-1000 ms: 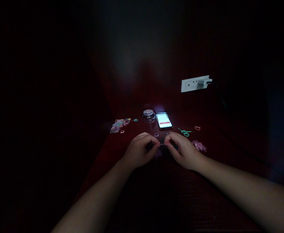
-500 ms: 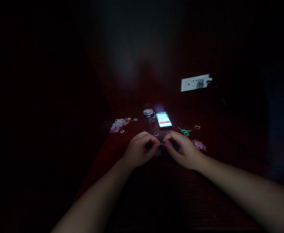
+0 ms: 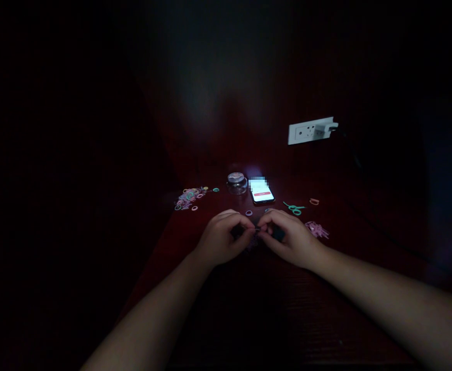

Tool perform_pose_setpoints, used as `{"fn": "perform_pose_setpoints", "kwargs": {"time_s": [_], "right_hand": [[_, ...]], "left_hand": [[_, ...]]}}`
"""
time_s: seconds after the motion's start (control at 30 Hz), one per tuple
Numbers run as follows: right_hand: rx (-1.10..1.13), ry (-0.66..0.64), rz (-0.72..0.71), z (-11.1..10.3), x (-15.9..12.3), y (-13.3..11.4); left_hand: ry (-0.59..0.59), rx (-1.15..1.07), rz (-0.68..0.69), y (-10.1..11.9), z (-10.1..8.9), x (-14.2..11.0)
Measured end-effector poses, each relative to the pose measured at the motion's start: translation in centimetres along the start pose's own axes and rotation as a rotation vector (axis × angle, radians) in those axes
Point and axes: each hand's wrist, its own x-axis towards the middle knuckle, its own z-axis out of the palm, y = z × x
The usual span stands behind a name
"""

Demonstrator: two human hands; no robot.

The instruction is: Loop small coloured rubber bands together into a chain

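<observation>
My left hand [image 3: 228, 237] and my right hand [image 3: 287, 237] meet over the dark table, each with thumb and index finger pinched. Between their fingertips runs a small, pale purple hair tie [image 3: 257, 229], mostly covered by the fingers. Under the hands lies a dim purple clump [image 3: 251, 244], too dark to make out fully. A single purple hair tie [image 3: 249, 213] rests just beyond my fingers. To the right of my right hand is a pile of pink-purple hair ties [image 3: 317, 230].
Colourful hair ties [image 3: 190, 197] are heaped at the left. A clear lidded jar [image 3: 236, 183] stands beside a lit phone [image 3: 262, 191]. Green looped pieces [image 3: 295, 208] and an orange band [image 3: 314, 202] lie at the right. A wall socket [image 3: 308, 131] holds a plug with a cable.
My right hand has shifted slightly left, bringing the fingertips of both hands closer together. Less of the hair tie shows between them. The things on the table stay in place.
</observation>
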Motion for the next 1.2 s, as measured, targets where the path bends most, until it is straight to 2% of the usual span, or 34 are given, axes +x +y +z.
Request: {"fn": "perform_pose_setpoints", "kwargs": {"time_s": [1.2], "right_hand": [[0.041,0.011,0.045,-0.11,-0.09,-0.07]], "left_hand": [[0.019,0.013,0.011,-0.03,-0.26,0.02]]}}
